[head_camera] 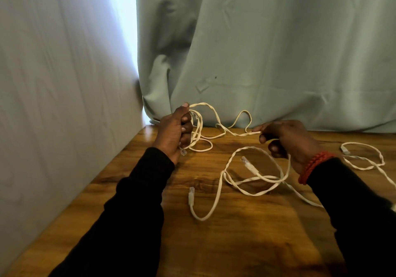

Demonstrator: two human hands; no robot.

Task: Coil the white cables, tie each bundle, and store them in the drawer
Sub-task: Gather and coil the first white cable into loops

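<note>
Left hand [174, 130] grip clenches coiled white cable [198, 130]; right hand [287, 139] pinches its trailing length (taut).

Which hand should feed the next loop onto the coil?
Probably the right hand. It already pinches the free run of the white cable, while the left hand is full, gripping the coil above the wooden table.
</note>
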